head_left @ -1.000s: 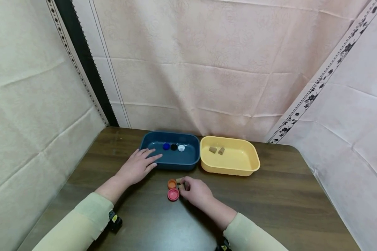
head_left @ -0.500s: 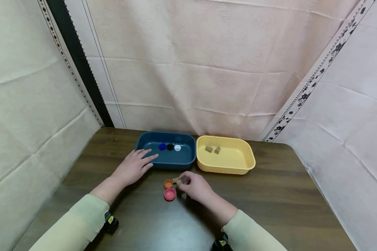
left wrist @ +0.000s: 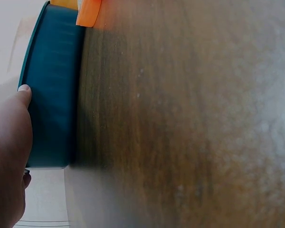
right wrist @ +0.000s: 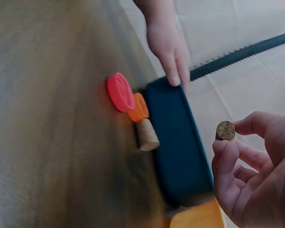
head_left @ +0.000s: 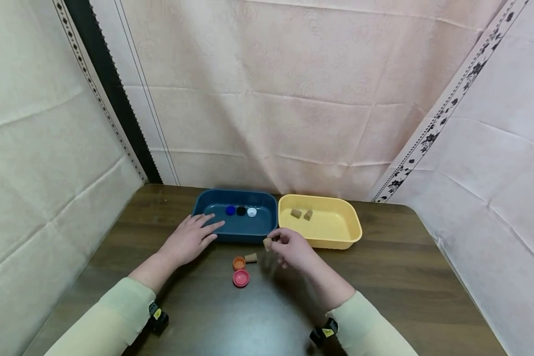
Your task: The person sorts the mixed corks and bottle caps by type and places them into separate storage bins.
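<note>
My right hand [head_left: 293, 251] pinches a cork [right wrist: 225, 130] between thumb and index finger, raised off the table close to where the two trays meet. My left hand [head_left: 189, 240] rests with spread, fairly straight fingers at the left end of the blue tray [head_left: 249, 238], thumb on its rim in the left wrist view. Inside that tray lie a blue cap [head_left: 230, 210], a black cap [head_left: 241, 211] and a white cap [head_left: 251, 212]. On the table, a second cork [head_left: 251, 258] lies beside an orange cap [head_left: 239, 263], with a red cap [head_left: 241, 278] just nearer.
A yellow tray [head_left: 333, 227] stands against the blue one on its right and holds two corks [head_left: 308, 215]. Pale cloth [head_left: 267, 99] hangs behind and at both sides of the brown wooden table [head_left: 405, 277].
My right hand has lifted one cork from beside the caps and moved away from me and right, toward the yellow tray. The left hand stays at the blue tray.
</note>
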Tool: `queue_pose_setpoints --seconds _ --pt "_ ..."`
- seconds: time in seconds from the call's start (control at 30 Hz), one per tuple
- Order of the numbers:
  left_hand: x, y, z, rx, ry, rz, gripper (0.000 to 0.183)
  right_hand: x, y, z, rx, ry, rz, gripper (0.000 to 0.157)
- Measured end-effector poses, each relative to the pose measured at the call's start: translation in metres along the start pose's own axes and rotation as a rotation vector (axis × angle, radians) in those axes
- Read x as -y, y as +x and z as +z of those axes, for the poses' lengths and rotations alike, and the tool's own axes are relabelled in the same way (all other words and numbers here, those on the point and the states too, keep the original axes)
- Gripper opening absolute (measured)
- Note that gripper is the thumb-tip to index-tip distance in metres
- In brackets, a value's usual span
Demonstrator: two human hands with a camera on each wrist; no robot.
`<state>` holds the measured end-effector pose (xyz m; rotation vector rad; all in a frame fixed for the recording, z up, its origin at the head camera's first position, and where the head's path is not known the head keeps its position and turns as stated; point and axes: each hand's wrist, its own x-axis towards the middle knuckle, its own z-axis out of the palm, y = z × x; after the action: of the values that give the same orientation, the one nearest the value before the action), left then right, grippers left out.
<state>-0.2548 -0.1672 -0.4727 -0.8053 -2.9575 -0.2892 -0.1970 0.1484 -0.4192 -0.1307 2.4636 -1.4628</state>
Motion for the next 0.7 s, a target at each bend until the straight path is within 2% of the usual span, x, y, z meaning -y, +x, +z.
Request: queue_pose_setpoints --seconds 0.37,0.7 --pt "0.002 0.000 0.002 -0.020 0.008 0.026 0.048 0.004 0.002 -0.020 -0.033 0.066 0.041 0.020" --pt "0.002 0.000 0.001 -0.018 0.010 0.018 0.048 0.004 0.014 -0.045 -0.079 0.091 0.063 0.022"
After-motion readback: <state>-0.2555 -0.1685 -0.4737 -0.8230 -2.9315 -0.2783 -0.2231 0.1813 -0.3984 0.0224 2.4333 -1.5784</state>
